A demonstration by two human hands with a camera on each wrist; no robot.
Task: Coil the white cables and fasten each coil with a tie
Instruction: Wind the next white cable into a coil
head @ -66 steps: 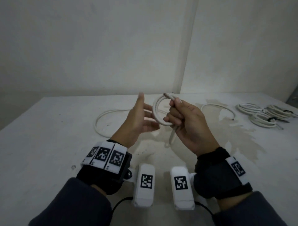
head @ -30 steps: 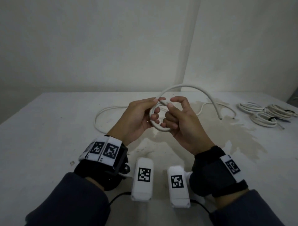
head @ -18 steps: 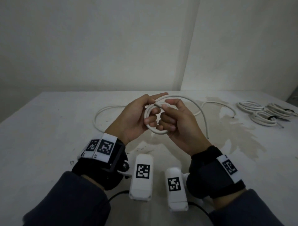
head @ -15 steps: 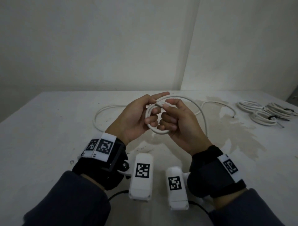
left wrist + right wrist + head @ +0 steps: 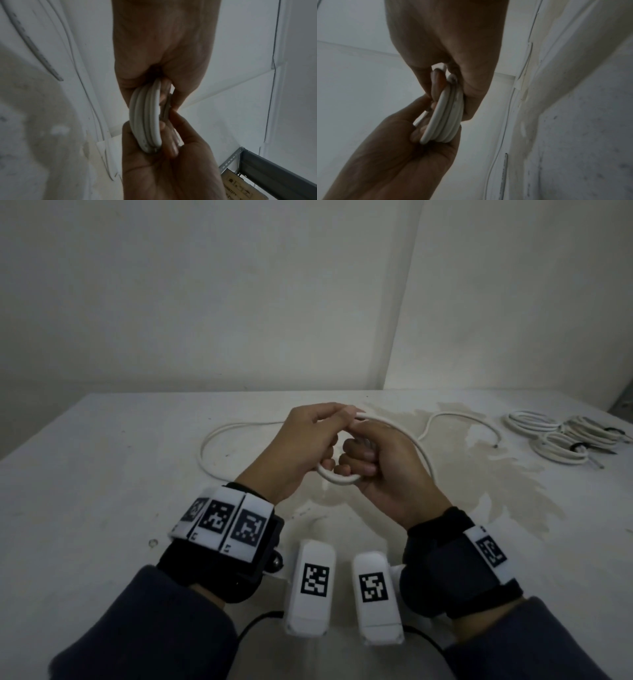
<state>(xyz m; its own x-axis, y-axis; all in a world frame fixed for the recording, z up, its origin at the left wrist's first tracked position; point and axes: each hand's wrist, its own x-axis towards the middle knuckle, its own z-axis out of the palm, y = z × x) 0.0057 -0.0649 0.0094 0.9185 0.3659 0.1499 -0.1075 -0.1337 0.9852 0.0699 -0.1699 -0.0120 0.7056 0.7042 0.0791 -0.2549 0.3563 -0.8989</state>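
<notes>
- Both hands meet above the middle of the white, stained tabletop [image 5: 102, 508], holding one small coil of round white plastic cable [image 5: 337, 478] between them.
- Left hand [image 5: 301, 446]: fingers [image 5: 329, 410] curled over the coil's top and left side, grasping it.
- Right hand [image 5: 387, 470]: fingers [image 5: 356, 446] clenched through the ring, grasping its right side.
- Wrist views show about four smooth, glossy turns [image 5: 145, 119] lying side by side, edge-on, pinched from both ends [image 5: 445, 115].
- Loose cable [image 5: 219, 436] trails from the coil, arcing left over the tabletop and right toward the far edge [image 5: 455, 417].
- Three finished white coils [image 5: 561, 440] lie near the far right corner, at least one with a dark tie.
</notes>
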